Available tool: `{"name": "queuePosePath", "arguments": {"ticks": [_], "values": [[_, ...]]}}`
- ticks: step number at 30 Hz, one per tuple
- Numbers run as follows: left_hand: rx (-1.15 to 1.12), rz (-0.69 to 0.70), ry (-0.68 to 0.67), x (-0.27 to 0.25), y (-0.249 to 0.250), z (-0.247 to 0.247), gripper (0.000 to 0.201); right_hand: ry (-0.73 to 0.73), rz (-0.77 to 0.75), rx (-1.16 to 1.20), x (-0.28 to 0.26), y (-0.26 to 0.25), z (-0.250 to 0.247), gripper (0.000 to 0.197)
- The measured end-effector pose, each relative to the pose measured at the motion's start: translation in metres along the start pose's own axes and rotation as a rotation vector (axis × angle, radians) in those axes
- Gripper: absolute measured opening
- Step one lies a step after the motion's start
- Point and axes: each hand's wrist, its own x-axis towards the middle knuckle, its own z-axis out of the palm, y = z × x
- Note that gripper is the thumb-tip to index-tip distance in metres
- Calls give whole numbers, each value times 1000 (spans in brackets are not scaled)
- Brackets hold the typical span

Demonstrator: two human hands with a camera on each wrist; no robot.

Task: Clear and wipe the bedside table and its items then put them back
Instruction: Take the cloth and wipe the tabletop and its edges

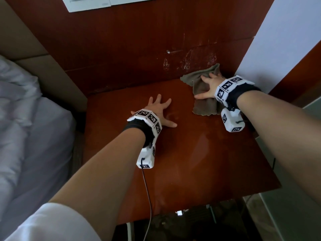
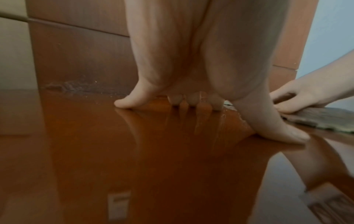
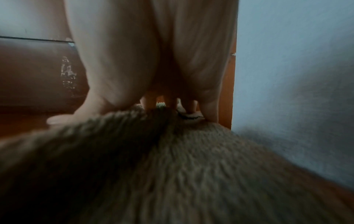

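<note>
The bedside table [image 1: 199,162] has a glossy reddish-brown top with nothing on it but a cloth. A grey-brown cloth [image 1: 205,105] lies at the table's far right corner. My right hand [image 1: 208,87] presses flat on the cloth with spread fingers, close to the back panel and the wall. In the right wrist view the cloth [image 3: 172,166] fills the lower frame under my right hand [image 3: 153,106]. My left hand [image 1: 159,112] rests on the bare tabletop near the middle, fingers spread; the left wrist view shows its fingertips [image 2: 124,103] touching the table [image 2: 134,166] and holding nothing.
A worn wooden back panel [image 1: 156,40] rises behind the table. A pale wall [image 1: 286,32] bounds the right side. A bed with white bedding [image 1: 26,119] lies to the left. A cable [image 1: 147,197] hangs from my left wrist across the table's front edge.
</note>
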Motion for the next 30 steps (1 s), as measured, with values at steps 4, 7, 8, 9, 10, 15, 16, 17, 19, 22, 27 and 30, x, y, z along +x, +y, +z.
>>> {"name": "queuePosePath", "arguments": {"ticks": [4,7,8,9,10,15,16,17,19,22,27,30], "values": [[9,2,6,4,-1,0,107,-1,-14,3,5,4,-1,106],[13,-3,7,6,-3,0,107,1,-18,-12,2,2,-2,105],[16,-3,9,7,-3,1,107,0,-16,-24,1,1,-2,105],[18,-3,10,7,-3,1,107,-4,-13,-36,-2,-1,-2,104],[19,-3,11,8,-3,1,107,-9,-11,-47,-5,-3,-1,103],[21,7,11,6,-2,-2,106,-36,-44,-28,-33,-7,11,99],[28,10,13,4,0,-4,105,-47,-50,-22,-40,-8,13,98],[35,12,14,3,2,-5,104,-58,-56,-21,-48,-9,15,98],[43,10,15,3,3,-6,103,-77,-71,-20,-62,-14,21,98],[42,-3,21,5,1,-5,103,-97,-81,-2,-83,-20,32,100],[77,2,42,-3,6,-5,98,-115,-83,-2,-110,-30,52,102],[130,19,35,-11,6,-4,96,-108,-91,-9,-127,-34,65,102]]}}
